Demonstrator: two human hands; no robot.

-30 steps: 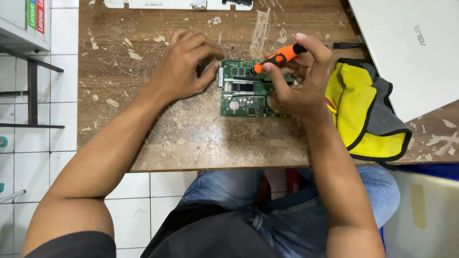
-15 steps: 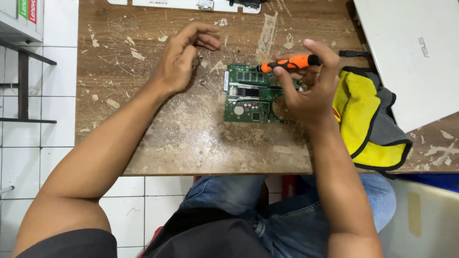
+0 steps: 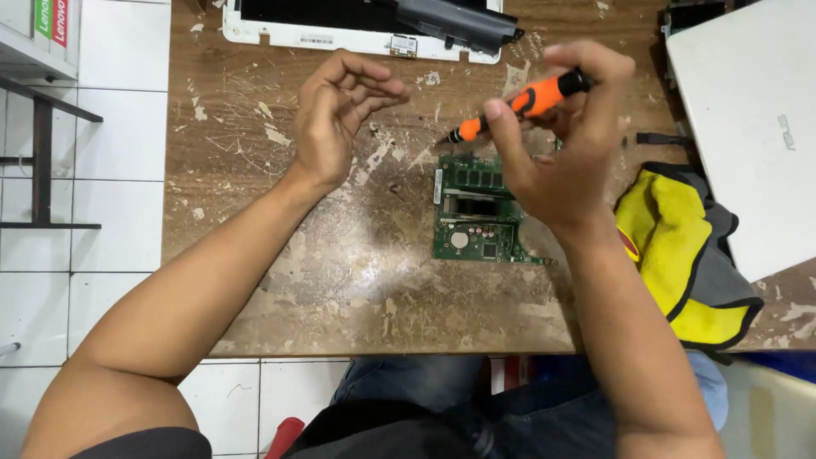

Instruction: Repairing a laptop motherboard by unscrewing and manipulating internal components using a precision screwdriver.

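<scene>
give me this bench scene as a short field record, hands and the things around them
left hand: raised above the table, fingers curled, holding nothing visible
right hand: grip closed on the orange screwdriver, tip pointing left above the board
circuit board: green, flat on the wooden table, below the right hand
yellow and grey cloth: right of the board
white laptop lid: right edge
white laptop base: top edge

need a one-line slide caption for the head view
Right hand holds an orange screwdriver above a green circuit board on a worn wooden table; left hand is lifted, empty.
</scene>
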